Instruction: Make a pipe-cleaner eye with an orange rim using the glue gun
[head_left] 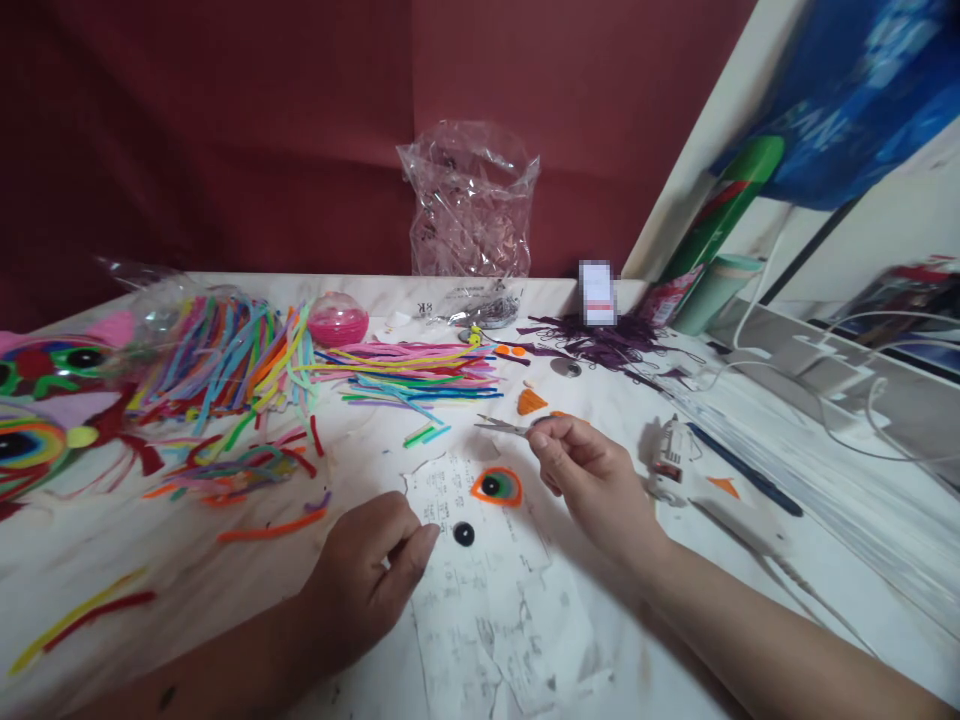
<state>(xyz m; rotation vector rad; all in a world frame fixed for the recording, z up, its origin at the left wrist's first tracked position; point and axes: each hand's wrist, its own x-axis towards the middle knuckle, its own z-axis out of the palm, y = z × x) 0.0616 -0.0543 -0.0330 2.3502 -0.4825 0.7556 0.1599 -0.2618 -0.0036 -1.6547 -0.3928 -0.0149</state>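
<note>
My right hand (581, 465) grips a small pair of scissors (502, 426), its blades slightly apart and pointing left. My left hand (367, 575) is curled closed over the paper's left edge; what is inside it, if anything, is hidden. Between the hands, a written-on white paper sheet (457, 620) lies on the table. On it rest an orange-rimmed eye shape (498, 487) with green and grey inside and a black button (464, 534). Orange felt pieces (532, 402) lie just beyond the scissors.
Pipe cleaners (420, 362) lie in a bundle behind the paper, with cut bits (225, 475) at left. Colourful masks (37, 440) sit far left. A hot glue gun (675, 450) and its cord are at right. A pink ball container (337, 318) and a plastic bag (472, 210) stand behind.
</note>
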